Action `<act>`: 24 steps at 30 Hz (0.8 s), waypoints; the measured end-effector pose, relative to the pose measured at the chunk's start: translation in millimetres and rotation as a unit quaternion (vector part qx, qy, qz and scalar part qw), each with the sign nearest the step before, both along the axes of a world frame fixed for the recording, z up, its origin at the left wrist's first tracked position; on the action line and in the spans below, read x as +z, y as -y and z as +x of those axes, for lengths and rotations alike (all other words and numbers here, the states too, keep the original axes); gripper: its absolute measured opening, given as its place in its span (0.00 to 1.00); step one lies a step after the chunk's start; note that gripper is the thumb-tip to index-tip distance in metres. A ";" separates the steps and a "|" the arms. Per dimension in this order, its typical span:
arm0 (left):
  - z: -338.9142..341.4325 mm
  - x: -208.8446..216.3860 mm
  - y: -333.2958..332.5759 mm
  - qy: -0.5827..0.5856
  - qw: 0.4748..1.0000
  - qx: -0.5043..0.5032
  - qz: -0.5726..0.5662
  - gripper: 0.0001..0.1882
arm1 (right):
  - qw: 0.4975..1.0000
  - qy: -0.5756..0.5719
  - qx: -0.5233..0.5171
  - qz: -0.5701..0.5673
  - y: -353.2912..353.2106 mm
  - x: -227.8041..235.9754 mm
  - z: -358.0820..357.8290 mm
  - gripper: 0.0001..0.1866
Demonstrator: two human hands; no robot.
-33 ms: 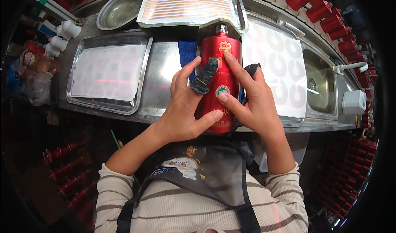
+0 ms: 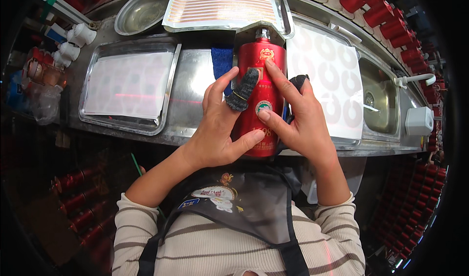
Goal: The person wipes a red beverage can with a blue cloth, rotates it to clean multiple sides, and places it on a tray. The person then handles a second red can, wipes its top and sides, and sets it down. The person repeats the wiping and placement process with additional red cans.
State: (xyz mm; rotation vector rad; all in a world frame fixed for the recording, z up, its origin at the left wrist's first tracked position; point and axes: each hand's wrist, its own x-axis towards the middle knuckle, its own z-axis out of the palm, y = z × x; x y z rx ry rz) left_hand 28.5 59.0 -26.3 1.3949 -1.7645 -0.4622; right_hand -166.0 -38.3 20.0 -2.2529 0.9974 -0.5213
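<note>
You get bright, even overhead light on the steel counter (image 2: 195, 80), with soft glare on the metal trays (image 2: 128, 85) and a sheen down the red bottle (image 2: 261, 88). Your view darkens sharply toward the rim, where the fisheye bends the counter edge into a curve. The centre is sharp; the dim lower corners lose detail.

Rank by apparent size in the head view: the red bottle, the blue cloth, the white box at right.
1. red bottle, though it is nearest the camera.
2. white box and blue cloth: look alike, and the cloth is partly hidden, so unranked.
</note>
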 end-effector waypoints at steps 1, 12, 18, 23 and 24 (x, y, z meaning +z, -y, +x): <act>-0.3 -0.1 0.3 -0.009 1.000 -0.001 -0.002 0.44 | 1.000 0.007 0.001 0.007 0.2 0.3 -0.1 0.39; 8.4 -5.4 -3.0 -0.116 0.992 -0.030 0.030 0.36 | 0.998 0.033 0.029 0.041 6.4 -7.4 -8.2 0.36; 15.7 -11.6 -3.2 -0.101 0.993 -0.055 0.015 0.38 | 0.996 0.010 0.044 0.079 -2.6 -2.7 -22.1 0.45; 14.2 -16.3 -3.7 -0.129 0.990 -0.052 0.019 0.40 | 0.995 0.022 0.066 0.078 -2.2 -9.8 -20.9 0.47; 14.5 -16.3 -3.4 -0.126 0.990 -0.052 0.018 0.40 | 0.994 0.020 0.064 0.081 -2.3 -9.3 -20.9 0.47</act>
